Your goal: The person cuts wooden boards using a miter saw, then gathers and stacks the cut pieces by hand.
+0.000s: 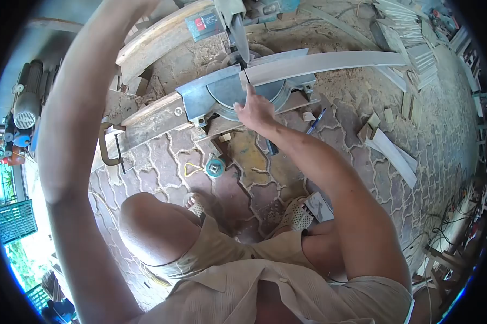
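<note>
My right hand point(256, 112) is over the metal table of a miter saw point(197, 102), its index finger stretched toward a narrow wood piece point(243, 81) beside the slot. Its thumb is apart, and nothing is in its grasp. A long pale board point(324, 63) lies along the saw fence, its left end close to that narrow piece. The saw blade point(240, 38) is above and behind the fence. My left arm reaches up past the top edge, with the hand out of sight.
A tape measure point(215, 167), a blue pen point(318, 120) and wood offcuts point(393, 154) lie on the paving. A C-clamp point(107, 146) grips the beam at left. Thin wood strips point(411, 38) are piled at upper right, and a motor point(27, 102) is at far left.
</note>
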A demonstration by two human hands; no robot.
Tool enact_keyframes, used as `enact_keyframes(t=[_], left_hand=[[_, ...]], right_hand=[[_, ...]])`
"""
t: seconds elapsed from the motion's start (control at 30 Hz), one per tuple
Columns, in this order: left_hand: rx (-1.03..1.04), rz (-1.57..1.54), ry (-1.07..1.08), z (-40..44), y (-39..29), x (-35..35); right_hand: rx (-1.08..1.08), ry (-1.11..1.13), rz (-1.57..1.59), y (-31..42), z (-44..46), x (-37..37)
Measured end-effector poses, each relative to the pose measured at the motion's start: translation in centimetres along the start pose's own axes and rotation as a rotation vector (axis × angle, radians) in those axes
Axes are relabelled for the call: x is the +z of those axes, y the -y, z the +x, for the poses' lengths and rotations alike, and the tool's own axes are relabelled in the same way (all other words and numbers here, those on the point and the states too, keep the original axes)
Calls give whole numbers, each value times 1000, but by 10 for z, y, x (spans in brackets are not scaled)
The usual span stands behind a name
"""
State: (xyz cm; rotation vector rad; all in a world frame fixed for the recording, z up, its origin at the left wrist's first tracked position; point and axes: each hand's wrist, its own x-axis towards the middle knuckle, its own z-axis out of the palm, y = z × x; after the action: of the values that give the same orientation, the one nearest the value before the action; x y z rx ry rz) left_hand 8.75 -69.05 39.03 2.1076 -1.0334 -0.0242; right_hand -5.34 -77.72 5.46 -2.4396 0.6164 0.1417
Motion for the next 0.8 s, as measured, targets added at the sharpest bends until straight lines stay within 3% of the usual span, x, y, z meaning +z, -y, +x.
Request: enact_keyframes(t=[0.1,0.17,0.27,0.43,0.53,0.6,0.73,0.8], left_hand=[[78,123,-13,-65,46,-24],[-234,-8,23,-111,69,-25],[-374,-223,36,-178,147,5],[-566,-373,90,-252,205,87],[-578,-348,124,-266,221,123],[-571,-398,116,-263,223,135],[-555,-420,103,-255,221,143],[-553,-449,103,-253,223,149]], right_hand=[[-72,-17,122,-11,8,19],[13,-98,116,0,1,15],[171,-220,97,10,8,21],[341,-277,100,18,23,20],[339,-316,136,10,25,31],[-95,-236,120,5,10,44],[44,-417,272,17,-7,48],[241,-513,330,22,3,43]])
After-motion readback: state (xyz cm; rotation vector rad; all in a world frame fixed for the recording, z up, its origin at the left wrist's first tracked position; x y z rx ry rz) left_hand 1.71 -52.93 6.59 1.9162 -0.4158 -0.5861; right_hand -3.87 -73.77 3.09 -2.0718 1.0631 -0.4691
